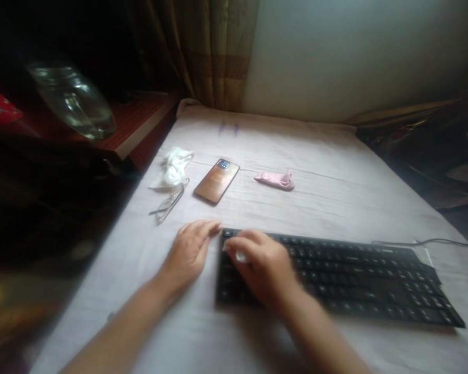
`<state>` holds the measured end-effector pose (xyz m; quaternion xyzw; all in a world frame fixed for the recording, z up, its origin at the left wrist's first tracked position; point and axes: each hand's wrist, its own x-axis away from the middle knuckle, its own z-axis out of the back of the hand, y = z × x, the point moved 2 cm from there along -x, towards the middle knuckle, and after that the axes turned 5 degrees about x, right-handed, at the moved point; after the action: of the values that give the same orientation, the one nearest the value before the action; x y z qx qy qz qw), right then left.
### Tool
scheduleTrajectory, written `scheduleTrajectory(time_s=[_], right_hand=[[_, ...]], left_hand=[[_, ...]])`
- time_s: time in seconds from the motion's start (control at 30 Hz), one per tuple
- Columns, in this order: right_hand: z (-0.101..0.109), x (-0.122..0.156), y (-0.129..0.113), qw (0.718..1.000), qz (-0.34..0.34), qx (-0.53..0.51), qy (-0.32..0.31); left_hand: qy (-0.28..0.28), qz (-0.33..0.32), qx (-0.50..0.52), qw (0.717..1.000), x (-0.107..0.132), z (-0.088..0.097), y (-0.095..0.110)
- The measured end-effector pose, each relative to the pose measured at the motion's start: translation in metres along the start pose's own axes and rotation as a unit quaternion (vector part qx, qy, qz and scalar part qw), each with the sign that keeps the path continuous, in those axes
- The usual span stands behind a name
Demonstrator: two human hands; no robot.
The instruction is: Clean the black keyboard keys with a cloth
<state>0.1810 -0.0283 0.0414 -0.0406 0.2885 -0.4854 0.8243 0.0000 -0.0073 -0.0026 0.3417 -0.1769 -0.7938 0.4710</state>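
A black keyboard lies on the pale cloth, its left end close to me. My left hand rests beside that end, fingers stretched out, the fingertips at the keyboard's far left corner. Over the left-hand keys is my right hand, its fingers bent and pinched together. A small white wad shows between them, perhaps tissue or cloth; its exact kind is unclear. The right hand covers part of the keys under it.
Beyond the keyboard lie a copper-coloured phone, face down, a folded pink cloth, eyeglasses and a crumpled white plastic bag. A cable runs off right. A glass jar stands on a wooden table at left.
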Motion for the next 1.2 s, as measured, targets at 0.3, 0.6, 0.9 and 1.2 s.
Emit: scheduleTrajectory(time_s=[0.3, 0.6, 0.9, 1.2], right_hand=[[-0.005, 0.010, -0.012, 0.999, 0.035, 0.022, -0.010], [-0.008, 0.023, -0.025, 0.996, 0.081, 0.023, 0.027], [-0.010, 0.044, -0.033, 0.994, 0.102, 0.015, 0.020], [0.000, 0.023, -0.026, 0.996, 0.083, 0.034, 0.023]], left_hand=[[0.013, -0.015, -0.003, 1.000, 0.001, -0.003, -0.003], [0.007, -0.004, 0.004, 1.000, 0.001, -0.004, -0.003], [0.006, -0.012, 0.001, 1.000, 0.001, -0.003, -0.002], [-0.002, -0.005, 0.006, 1.000, 0.001, -0.004, -0.002]])
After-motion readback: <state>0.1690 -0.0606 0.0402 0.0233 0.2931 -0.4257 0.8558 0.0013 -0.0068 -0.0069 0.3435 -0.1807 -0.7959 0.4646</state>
